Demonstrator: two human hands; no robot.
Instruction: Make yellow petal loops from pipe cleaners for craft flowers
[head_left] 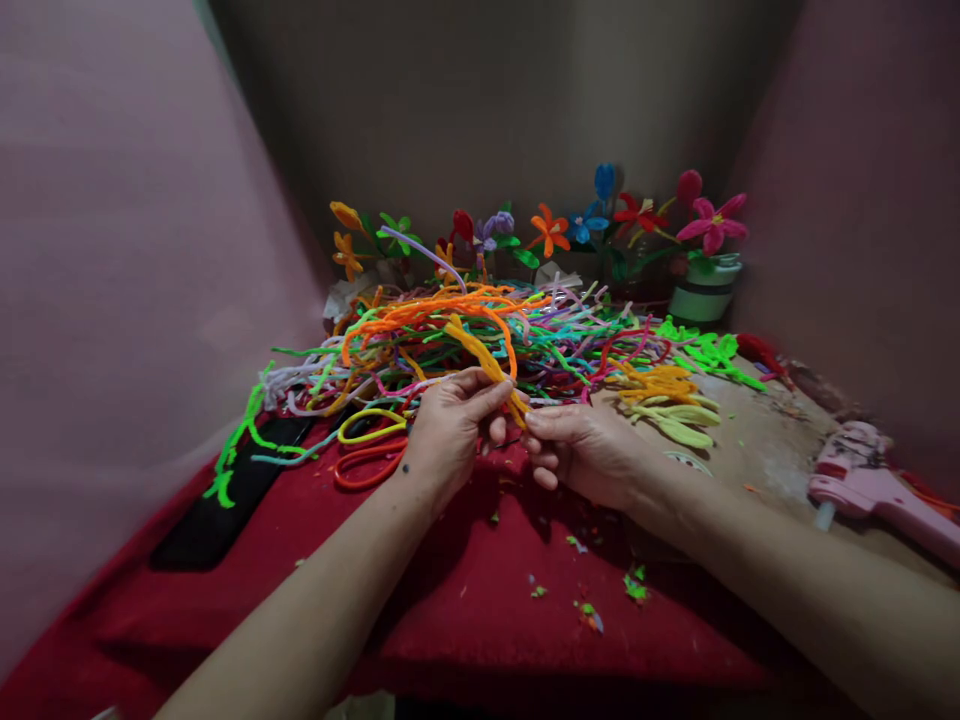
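Between my hands is a folded yellow-orange pipe cleaner (475, 347), slanting up and to the left. My left hand (459, 420) pinches it around the middle. At its lower end, the fingertips of my right hand (581, 450) are closed on it as well. Just behind them lies a big tangled heap of colourful pipe cleaners (420, 320), with bright orange ones on top. Looped yellow pipe cleaners (373, 424) and red ones (367, 468) rest left of my left hand. Bundles of orange-yellow looped pieces (656, 385) and pale yellow pieces (679, 420) lie beyond my right wrist.
Pipe-cleaner flowers (551, 230) stand along the back wall, some by a light green pot (705, 290). A pink glue gun (862, 490) lies at right on a brown board (780, 450). At left a black phone-like slab (217, 520) rests on the red cloth (450, 600), where scraps are scattered.
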